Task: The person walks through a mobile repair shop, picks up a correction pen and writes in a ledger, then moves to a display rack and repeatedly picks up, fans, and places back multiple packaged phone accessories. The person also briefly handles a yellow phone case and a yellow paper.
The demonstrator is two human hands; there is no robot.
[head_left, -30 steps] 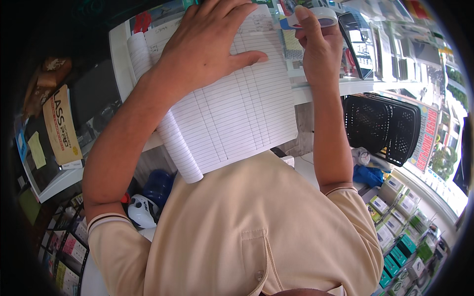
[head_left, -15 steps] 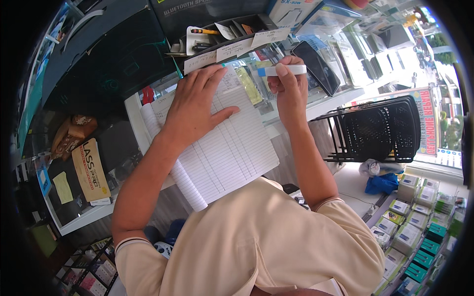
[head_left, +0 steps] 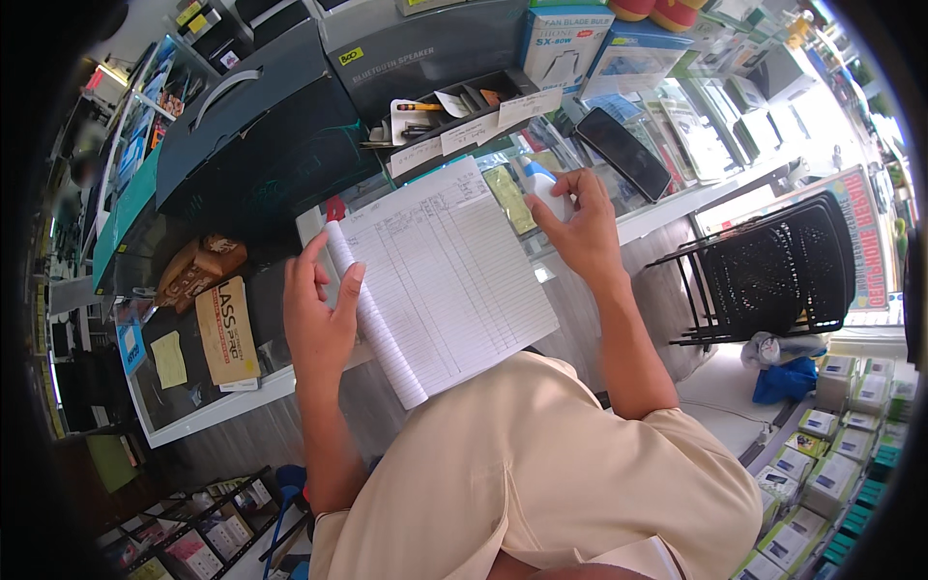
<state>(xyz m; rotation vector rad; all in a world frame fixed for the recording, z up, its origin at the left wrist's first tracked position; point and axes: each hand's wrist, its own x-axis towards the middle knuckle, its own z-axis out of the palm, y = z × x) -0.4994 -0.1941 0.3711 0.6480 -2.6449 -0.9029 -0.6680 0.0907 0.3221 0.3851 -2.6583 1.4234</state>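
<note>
A lined ledger notebook (head_left: 449, 280) lies open on the glass counter (head_left: 677, 208) in front of me, its left pages rolled under. My left hand (head_left: 319, 314) rests at the rolled left edge of the notebook, fingers partly curled against it. My right hand (head_left: 575, 222) is above the notebook's right edge and holds a small white and blue object (head_left: 543, 184) between its fingers. My beige shirt fills the lower middle of the view.
A black phone (head_left: 633, 153) lies on the counter beyond my right hand. A dark tray with pens and paper slips (head_left: 454, 111), large dark speaker boxes (head_left: 261, 145) and product cartons stand behind. A black mesh chair (head_left: 783, 266) is on the right, stacked small boxes (head_left: 831, 445) at lower right.
My left hand has slid off the page to the notebook's rolled left edge. My right hand has come down slightly with the small object. The view has tilted, showing more of the counter.
</note>
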